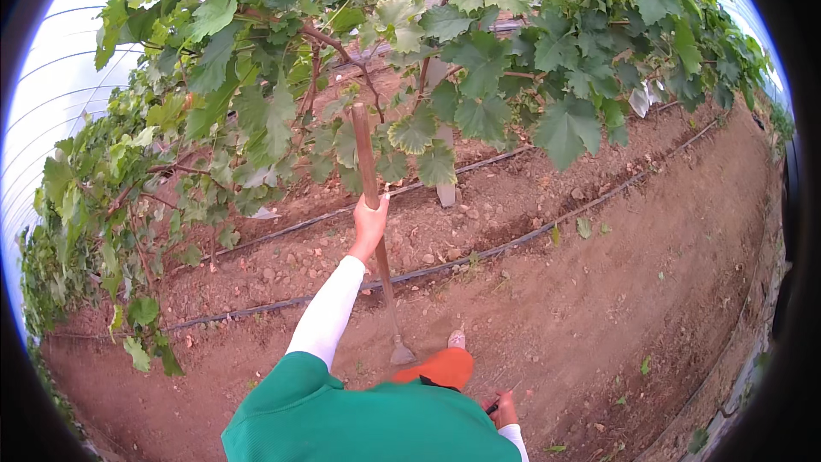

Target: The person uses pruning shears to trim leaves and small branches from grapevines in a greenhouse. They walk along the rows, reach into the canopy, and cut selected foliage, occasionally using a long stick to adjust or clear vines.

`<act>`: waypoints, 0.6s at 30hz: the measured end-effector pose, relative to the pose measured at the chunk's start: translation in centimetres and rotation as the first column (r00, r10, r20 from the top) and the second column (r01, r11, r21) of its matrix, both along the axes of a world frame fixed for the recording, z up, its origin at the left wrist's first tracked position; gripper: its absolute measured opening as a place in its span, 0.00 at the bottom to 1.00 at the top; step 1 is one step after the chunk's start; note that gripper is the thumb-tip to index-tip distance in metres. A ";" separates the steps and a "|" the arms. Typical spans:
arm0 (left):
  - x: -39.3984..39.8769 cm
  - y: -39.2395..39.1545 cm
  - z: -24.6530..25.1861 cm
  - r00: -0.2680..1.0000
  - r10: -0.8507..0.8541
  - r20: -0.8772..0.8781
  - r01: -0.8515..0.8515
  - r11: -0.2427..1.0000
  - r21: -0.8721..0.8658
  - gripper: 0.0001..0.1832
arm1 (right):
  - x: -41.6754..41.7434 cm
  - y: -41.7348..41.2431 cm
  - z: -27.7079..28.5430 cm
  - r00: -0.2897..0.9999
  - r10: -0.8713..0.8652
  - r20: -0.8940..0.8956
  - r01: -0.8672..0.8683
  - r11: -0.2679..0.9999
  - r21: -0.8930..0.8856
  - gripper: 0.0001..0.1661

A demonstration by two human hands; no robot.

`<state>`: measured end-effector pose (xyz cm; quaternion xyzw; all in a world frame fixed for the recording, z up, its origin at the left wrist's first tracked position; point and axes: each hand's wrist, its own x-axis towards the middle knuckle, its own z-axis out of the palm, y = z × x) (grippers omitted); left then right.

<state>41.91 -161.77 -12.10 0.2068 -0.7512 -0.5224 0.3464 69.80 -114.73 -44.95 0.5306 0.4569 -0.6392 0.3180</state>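
Note:
My left hand (pixel 371 224) is closed round the upper part of a long wooden tool handle (pixel 363 147), which stands nearly upright beside the grapevines (pixel 484 64). At the handle's lower end a small metal blade (pixel 402 353) rests on the bare soil, close to my foot (pixel 457 339). Low on the right, next to my body, my right hand (pixel 505 409) is closed on a small dark-handled tool (pixel 492 408); most of it is hidden, so its kind cannot be told.
A pale post (pixel 446 194) rises among the vines. Two dark drip hoses (pixel 513 242) run along the stony soil bed. Leafy shoots hang low at the left (pixel 142 311). A hooped greenhouse cover (pixel 70 58) curves up at the left, and a pale edging (pixel 744 391) borders the path at the right.

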 end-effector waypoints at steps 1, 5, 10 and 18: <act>-2.7 0.4 -0.3 1.000 -0.003 -0.026 0.002 0.999 -0.050 0.14 | -0.9 0.6 0.2 1.000 -0.006 0.000 0.006 0.999 0.032 0.40; -9.9 2.6 -0.2 0.999 0.021 0.048 -0.016 0.994 -0.111 0.13 | -7.5 2.6 1.9 1.000 -0.017 0.024 0.016 0.998 0.055 0.39; -18.0 2.1 1.5 0.994 0.044 0.098 -0.033 0.993 -0.112 0.16 | -17.1 4.2 2.4 0.996 0.035 -0.084 -0.029 0.997 0.073 0.37; -27.8 1.2 -3.5 0.949 0.022 0.315 0.040 0.981 -0.190 0.25 | -25.6 3.2 5.4 0.985 0.056 -0.162 -0.058 0.998 -0.003 0.29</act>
